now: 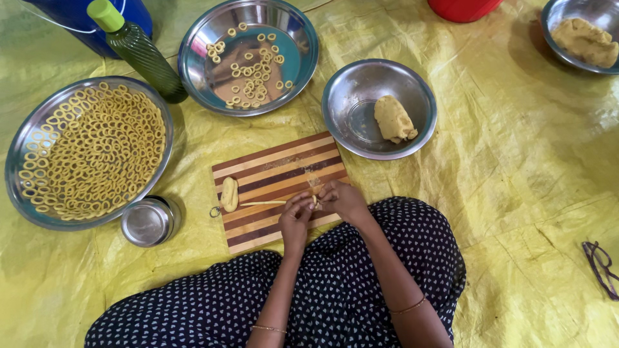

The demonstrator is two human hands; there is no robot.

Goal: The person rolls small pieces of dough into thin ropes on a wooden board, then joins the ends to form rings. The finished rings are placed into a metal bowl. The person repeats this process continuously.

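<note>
A striped wooden cutting board (271, 169) lies in front of me on a yellow sheet. On it rests a small lump of dough (229, 193) with a thin dough rope (261, 203) stretching right from it. My left hand (296, 216) and my right hand (343, 198) meet at the rope's right end, fingertips pinching it together. A steel bowl (351, 119) behind the board holds a larger dough lump (394, 119).
A wide steel plate (26, 145) at left is full of dough rings. Another plate (298, 38) at the back holds several rings. A green bottle (138, 51), a small steel cup (148, 221), a far-right bowl (554, 32) of dough and spectacles (601, 267) surround me.
</note>
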